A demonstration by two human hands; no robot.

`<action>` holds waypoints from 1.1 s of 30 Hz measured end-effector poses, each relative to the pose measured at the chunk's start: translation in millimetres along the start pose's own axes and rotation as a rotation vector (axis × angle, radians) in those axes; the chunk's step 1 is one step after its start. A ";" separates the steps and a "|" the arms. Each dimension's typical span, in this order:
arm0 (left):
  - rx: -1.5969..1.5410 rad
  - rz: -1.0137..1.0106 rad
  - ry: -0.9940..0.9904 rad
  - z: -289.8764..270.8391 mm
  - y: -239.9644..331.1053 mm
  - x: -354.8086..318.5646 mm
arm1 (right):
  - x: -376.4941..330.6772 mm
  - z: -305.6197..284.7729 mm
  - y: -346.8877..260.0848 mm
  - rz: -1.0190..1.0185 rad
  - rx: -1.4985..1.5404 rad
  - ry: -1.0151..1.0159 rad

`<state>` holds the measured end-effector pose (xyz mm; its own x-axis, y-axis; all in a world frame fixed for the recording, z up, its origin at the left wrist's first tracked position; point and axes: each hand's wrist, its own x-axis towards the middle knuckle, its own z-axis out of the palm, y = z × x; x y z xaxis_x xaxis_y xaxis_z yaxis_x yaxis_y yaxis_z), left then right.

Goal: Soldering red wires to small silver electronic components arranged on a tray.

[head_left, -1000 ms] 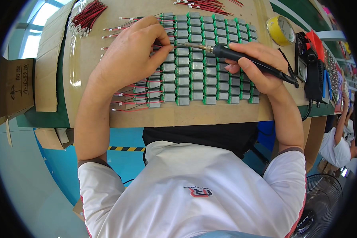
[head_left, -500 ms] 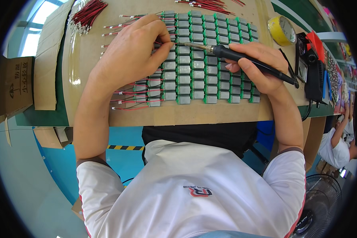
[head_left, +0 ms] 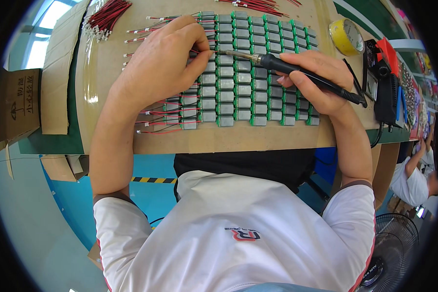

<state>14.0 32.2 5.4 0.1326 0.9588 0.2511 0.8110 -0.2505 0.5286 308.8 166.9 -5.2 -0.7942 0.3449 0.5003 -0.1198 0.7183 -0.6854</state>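
Note:
Rows of small grey battery cells with green circuit strips (head_left: 225, 84) lie side by side across the table. My right hand (head_left: 321, 80) grips a black-handled soldering iron (head_left: 297, 70), its metal tip pointing left at a cell's edge by my left fingertips. Over the left columns is my left hand (head_left: 165, 63), thumb and forefinger pinched together on a thin wire lead, mostly hidden by the fingers. Red and black leads with white plugs (head_left: 148, 112) stick out leftward from the cells in the left columns.
A bundle of red wires with white connectors (head_left: 107, 19) lies at the far left, more red wires (head_left: 258, 6) at the far edge. Yellow tape (head_left: 346, 37) and a black soldering station (head_left: 387, 92) stand on the right. A cardboard box (head_left: 17, 107) is at left.
Almost nothing differs. Both hands and the soldering iron keep nearly the same place, with the iron's tip still beside my left fingertips.

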 end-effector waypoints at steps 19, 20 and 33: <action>0.008 -0.013 -0.014 0.1 -0.1 -0.1 | 0.5 -0.6 -0.3 -0.047 -0.030 -0.006; 0.011 -0.011 -0.014 0.1 -0.2 0.0 | 0.3 -1.1 0.1 -0.052 -0.024 -0.008; -0.007 0.008 0.005 2.2 -0.5 0.3 | 9.4 -15.5 11.5 0.073 0.046 0.219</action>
<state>14.9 32.9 3.5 0.1365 0.9562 0.2590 0.8059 -0.2592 0.5323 309.2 187.8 -0.1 -0.6542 0.5215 0.5478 -0.0976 0.6600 -0.7449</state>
